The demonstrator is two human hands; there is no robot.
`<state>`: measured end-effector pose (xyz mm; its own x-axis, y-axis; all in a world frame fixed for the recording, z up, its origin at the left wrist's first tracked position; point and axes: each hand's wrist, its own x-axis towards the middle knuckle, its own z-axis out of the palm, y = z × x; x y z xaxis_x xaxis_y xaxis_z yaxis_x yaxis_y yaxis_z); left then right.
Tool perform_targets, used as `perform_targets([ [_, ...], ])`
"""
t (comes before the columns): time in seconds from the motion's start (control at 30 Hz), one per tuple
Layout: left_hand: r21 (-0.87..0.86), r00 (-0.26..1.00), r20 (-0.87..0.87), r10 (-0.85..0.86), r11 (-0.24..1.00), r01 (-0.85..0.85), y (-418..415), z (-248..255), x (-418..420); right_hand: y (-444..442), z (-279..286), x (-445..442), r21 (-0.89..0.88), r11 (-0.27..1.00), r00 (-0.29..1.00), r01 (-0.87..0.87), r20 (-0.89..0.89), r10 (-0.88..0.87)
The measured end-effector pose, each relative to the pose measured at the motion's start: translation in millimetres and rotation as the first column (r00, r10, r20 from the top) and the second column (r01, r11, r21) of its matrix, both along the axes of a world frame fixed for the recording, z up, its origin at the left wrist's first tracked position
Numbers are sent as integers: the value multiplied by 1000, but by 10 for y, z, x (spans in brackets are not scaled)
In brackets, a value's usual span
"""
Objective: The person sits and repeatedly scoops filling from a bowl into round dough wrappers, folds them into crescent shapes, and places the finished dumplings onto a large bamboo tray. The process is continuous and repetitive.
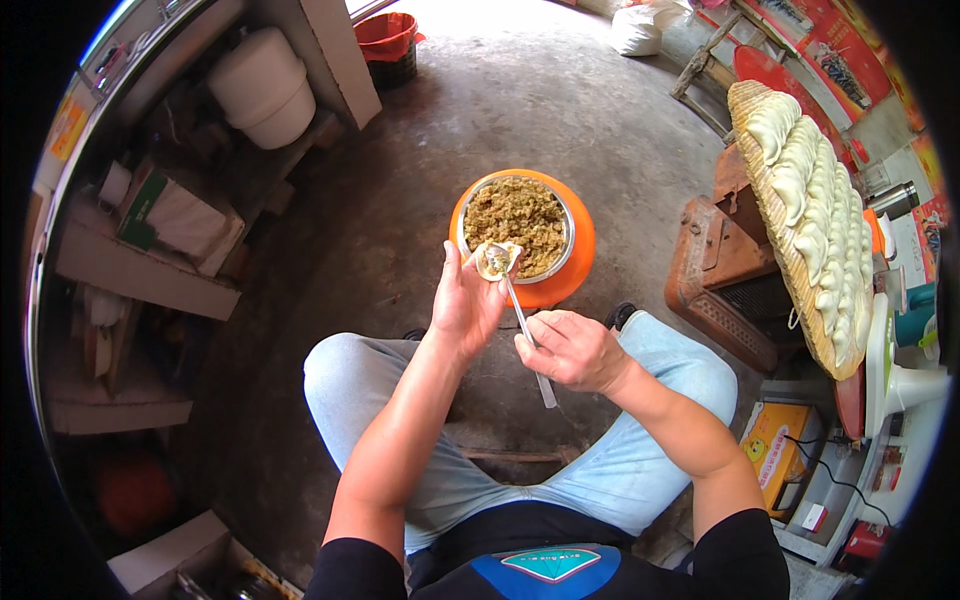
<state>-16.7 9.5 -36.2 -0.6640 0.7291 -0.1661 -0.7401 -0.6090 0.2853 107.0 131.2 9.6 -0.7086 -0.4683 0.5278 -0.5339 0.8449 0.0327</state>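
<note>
My left hand (472,296) is palm up and holds a round dumpling wrapper (491,274), cupped in the fingers. In my right hand (574,349) is the handle of a metal spoon (517,300), whose bowl rests in the wrapper on some filling. Just beyond both hands, a metal bowl (571,247) full of brownish-green minced filling (514,217) sits on an orange round stool or basin (583,232). To the right, a ribbed round tray (772,202) bears rows of folded dumplings (814,217).
A rusty brown metal stove or cabinet (720,277) stands below the tray. Left are shelves with a white lidded bucket (262,86) and a carton (180,217). A red-lined bin (386,49) stands ahead. A yellow box (776,450) is at lower right.
</note>
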Motion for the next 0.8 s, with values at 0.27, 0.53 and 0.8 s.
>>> perform_targets([
  [0.27, -120, 999, -6, 32, 992, -33, -48, -37, -6, 157, 221, 107, -237, 971, 996, 44, -66, -61],
  [0.53, -115, 987, -61, -148, 983, 140, -40, 91, 77, 637, 49, -36, -946, -70, 938, 316, 323, -125],
  [0.8, -98, 971, -109, -214, 974, 204, -15, 154, 102, 627, -102, -28, -910, -50, 909, 412, 414, -50],
])
